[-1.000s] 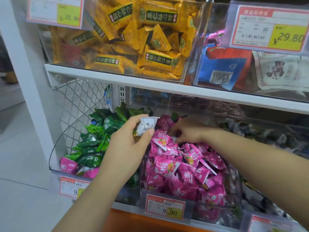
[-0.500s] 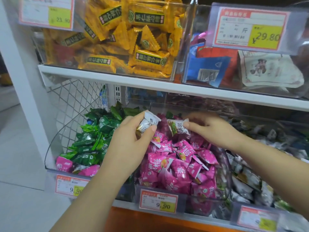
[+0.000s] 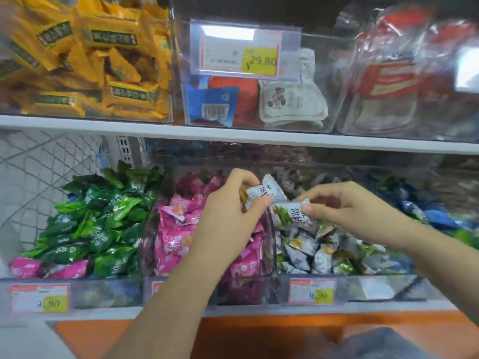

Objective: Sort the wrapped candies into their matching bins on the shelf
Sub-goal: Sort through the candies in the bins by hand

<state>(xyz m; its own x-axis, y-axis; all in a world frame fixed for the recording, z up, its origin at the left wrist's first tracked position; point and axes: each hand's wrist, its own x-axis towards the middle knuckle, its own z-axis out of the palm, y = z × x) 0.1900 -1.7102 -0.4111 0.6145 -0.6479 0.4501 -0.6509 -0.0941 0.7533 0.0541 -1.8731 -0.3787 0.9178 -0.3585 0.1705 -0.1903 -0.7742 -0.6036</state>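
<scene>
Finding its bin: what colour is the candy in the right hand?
The candy is white with dark lettering and a green patch; head view shows it.

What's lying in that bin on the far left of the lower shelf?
Mostly green candies, with a few pink candies at the front. Anything beneath the pile is covered.

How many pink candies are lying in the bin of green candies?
2. One pink candy lies in the front left corner of the bin; the other lies slightly to its right, by the front wall. The green candies may hide more.
</scene>
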